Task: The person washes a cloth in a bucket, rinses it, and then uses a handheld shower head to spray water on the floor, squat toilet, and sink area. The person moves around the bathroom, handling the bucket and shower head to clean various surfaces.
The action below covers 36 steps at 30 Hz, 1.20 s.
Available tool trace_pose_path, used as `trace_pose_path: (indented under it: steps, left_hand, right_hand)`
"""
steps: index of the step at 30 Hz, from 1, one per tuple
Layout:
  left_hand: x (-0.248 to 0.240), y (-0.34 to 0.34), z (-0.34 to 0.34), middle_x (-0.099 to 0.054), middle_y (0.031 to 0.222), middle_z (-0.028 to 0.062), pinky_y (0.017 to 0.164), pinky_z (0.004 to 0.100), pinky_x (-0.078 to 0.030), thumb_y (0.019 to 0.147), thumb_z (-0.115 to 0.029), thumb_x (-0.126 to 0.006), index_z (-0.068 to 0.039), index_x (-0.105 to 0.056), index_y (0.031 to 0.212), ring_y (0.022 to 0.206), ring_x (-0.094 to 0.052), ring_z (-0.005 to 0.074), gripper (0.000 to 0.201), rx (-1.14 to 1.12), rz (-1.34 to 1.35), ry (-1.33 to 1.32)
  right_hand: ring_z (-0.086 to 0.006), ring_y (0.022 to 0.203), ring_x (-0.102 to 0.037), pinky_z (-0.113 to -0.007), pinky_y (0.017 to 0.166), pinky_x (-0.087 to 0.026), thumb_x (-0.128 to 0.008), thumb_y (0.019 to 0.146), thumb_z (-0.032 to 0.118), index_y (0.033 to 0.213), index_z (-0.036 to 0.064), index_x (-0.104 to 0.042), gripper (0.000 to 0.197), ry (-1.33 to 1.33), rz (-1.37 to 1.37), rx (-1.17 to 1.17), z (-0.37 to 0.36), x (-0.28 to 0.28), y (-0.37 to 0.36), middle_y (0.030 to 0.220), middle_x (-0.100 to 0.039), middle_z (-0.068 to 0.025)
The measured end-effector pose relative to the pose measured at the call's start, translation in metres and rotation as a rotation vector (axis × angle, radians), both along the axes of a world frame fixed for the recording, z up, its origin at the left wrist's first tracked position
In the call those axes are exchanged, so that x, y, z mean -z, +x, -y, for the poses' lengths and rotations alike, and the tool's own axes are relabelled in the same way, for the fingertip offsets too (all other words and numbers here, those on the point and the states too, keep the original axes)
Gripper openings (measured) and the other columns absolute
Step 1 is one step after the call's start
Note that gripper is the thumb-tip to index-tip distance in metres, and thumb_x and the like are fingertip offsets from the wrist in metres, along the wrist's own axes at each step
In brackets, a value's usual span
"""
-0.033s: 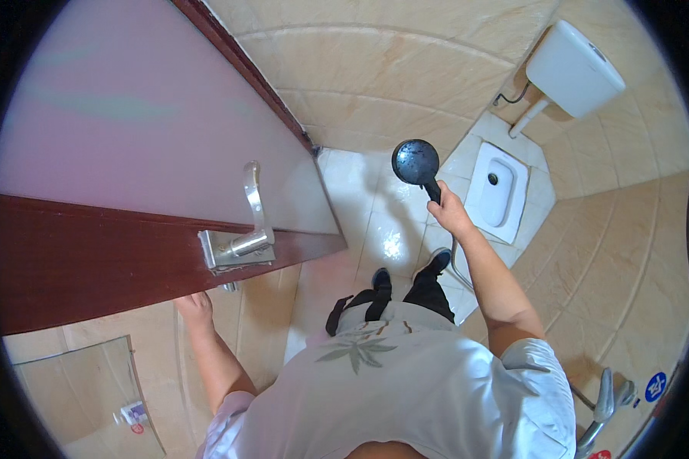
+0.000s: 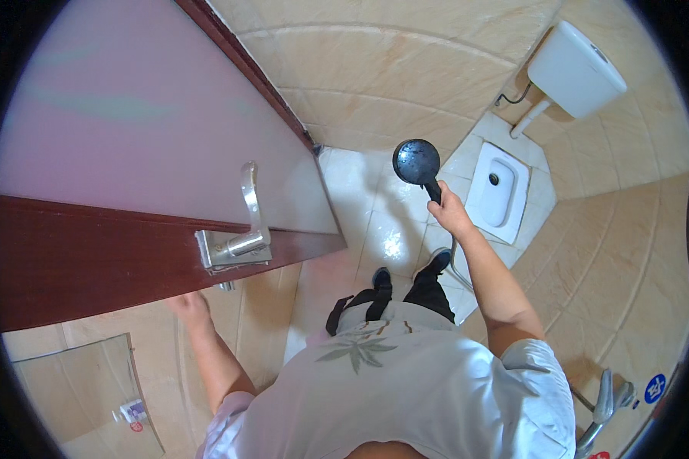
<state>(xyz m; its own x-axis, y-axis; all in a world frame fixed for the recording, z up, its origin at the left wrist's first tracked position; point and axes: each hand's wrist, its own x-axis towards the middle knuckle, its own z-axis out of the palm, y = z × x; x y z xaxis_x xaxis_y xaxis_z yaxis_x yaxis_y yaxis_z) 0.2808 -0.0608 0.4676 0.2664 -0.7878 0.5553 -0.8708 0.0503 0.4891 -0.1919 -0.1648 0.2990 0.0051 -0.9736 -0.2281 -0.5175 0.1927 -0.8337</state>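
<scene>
Firmly in hand, a round black shower head (image 2: 416, 161) hangs above the floor (image 2: 346, 180) toward 1:30 from the center of view, its dark face tilted up and dotted with paler specks. The person's right hand (image 2: 450, 210), just short of 3 o'clock, has its grip wrapped around the black handle (image 2: 434, 190), with the head angled off toward 11 o'clock from the knuckles; a slim hose (image 2: 456, 264) drops from below the hand toward 6 o'clock. At 8 o'clock, the left hand (image 2: 191, 308), slightly blurred, sits at the near edge of a red-brown door (image 2: 92, 264) with a pale panel; its fingertips are unclear, and whether that grip is wide or narrow cannot be told. A silver lever handle (image 2: 251, 200) stands out from the door at 9 o'clock. Just beyond the right hand, toward 2:30, a white squat toilet (image 2: 479, 187) is set in pale tiles, and a white cistern (image 2: 576, 69) is mounted on the wall at 2 o'clock. A chrome mixer tap (image 2: 605, 399) occupies 4 o'clock beside a round blue sticker (image 2: 654, 388). At 6 o'clock, a white shirt (image 2: 429, 367) bears a leaf print (image 2: 357, 353), above black trousers (image 2: 429, 297) and dark shoes (image 2: 437, 263).
</scene>
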Motion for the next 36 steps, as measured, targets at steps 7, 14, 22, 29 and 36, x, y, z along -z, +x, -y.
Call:
trace_pose_path:
  steps: [7,14,22,29,36]
  left_hand:
    - [-0.079,-0.103,-0.019,-0.051,0.107,0.0131,0.095,0.0453,-0.029,0.077,-0.003,-0.044,-0.006,-0.050,0.087,0.104,-0.045,0.0287,0.012,0.442,0.387,-0.558]
    - [-0.052,-0.162,0.056,-0.032,0.130,0.0166,0.096,0.0447,-0.025,0.072,-0.001,-0.054,-0.008,-0.041,0.123,0.119,-0.031,0.0323,0.053,0.093,0.710,0.080]
    - [-0.057,-0.126,0.064,-0.056,0.098,0.0105,0.080,0.0394,-0.039,0.072,0.007,-0.050,-0.004,-0.049,0.111,0.092,-0.052,0.0266,0.040,-0.035,0.760,0.020]
    - [-0.058,-0.105,0.081,-0.056,0.098,0.0130,0.079,0.0403,-0.041,0.074,0.005,-0.049,-0.003,-0.052,0.109,0.092,-0.052,0.0283,0.036,-0.225,0.828,0.139]
    - [-0.065,-0.104,0.099,-0.060,0.096,0.0067,0.077,0.0369,-0.042,0.071,0.002,-0.050,-0.001,-0.058,0.098,0.090,-0.053,0.0250,0.027,-0.373,0.953,0.167]
  right_hand:
    - [-0.0295,0.064,-0.055,-0.037,0.060,-0.043,-0.054,0.069,0.012,0.099,0.0022,-0.043,0.034,0.063,0.153,-0.004,0.006,0.014,0.016,0.066,-0.052,-0.0169]
    - [-0.0351,0.068,-0.055,-0.039,0.064,-0.043,-0.054,0.069,0.012,0.100,0.0019,-0.042,0.035,0.003,0.157,-0.086,0.014,0.016,0.013,0.069,-0.054,-0.0206]
    - [-0.0306,0.062,-0.055,-0.037,0.059,-0.043,-0.054,0.068,0.015,0.103,0.0010,-0.044,0.039,0.107,0.068,-0.103,0.014,0.021,-0.008,0.065,-0.053,-0.0183]
    - [-0.0178,0.053,-0.048,-0.031,0.051,-0.040,-0.052,0.068,0.012,0.100,0.0001,-0.044,0.035,0.186,0.182,-0.179,0.012,0.037,-0.016,0.060,-0.046,-0.0077]
    - [-0.0149,0.052,-0.047,-0.029,0.051,-0.040,-0.052,0.069,0.011,0.099,0.0014,-0.044,0.032,0.307,0.391,-0.306,0.007,0.034,-0.002,0.062,-0.047,-0.0045]
